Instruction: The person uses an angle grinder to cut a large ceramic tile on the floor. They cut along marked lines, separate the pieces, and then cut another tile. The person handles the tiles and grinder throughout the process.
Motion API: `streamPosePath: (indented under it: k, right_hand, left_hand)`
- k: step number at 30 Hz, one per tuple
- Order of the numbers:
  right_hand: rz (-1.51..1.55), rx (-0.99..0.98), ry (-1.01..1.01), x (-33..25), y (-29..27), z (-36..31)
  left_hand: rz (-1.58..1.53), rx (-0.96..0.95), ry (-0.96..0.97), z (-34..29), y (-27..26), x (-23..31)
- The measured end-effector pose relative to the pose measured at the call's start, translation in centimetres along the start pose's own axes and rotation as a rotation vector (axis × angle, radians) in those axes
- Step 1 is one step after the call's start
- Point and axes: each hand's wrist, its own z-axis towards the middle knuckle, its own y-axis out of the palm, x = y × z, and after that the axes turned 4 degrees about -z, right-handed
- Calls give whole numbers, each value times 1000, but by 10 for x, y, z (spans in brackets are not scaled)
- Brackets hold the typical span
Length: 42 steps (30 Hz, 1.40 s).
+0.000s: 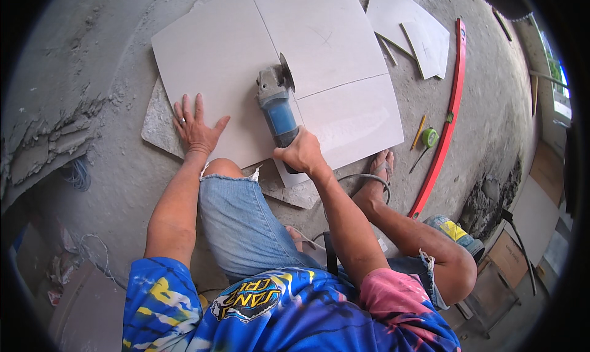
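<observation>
My right hand (299,153) is wrapped round the rear of a blue and grey angle grinder (281,117). The grinder's dark cutting disc (286,73) stands upright on a line that runs lengthwise across a large pale tile (326,32). A second line crosses the tile to the right of the disc. My left hand (198,126), with a ring on one finger, lies flat with spread fingers on the tile's near left part. Whether the disc is spinning cannot be told. Beneath the tile a rough grey slab (161,121) sticks out at the left and near edges.
Right of the tile lie a yellow pencil (418,132), a green tape measure (430,138) and a long red spirit level (452,109). Cut tile pieces (424,47) rest at the far right. A grey cord (372,176) loops by my sandalled foot. A bucket (452,229) stands beside my right knee.
</observation>
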Motion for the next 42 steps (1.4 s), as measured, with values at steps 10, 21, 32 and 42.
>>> streamPosePath:
  k: [10,21,32,42]
  right_hand:
    - [-3,-11,18,3,0,-8]
    - [16,-2,2,6,1,-5]
    - [50,-16,22,4,1,-2]
    - [62,9,-6,5,0,-4]
  left_hand:
    - [16,-45,-15,0,1,-1]
    - [20,-36,-4,1,1,0]
    - [-6,-33,-14,0,-2,2]
    - [33,-14,-8,2,3,0]
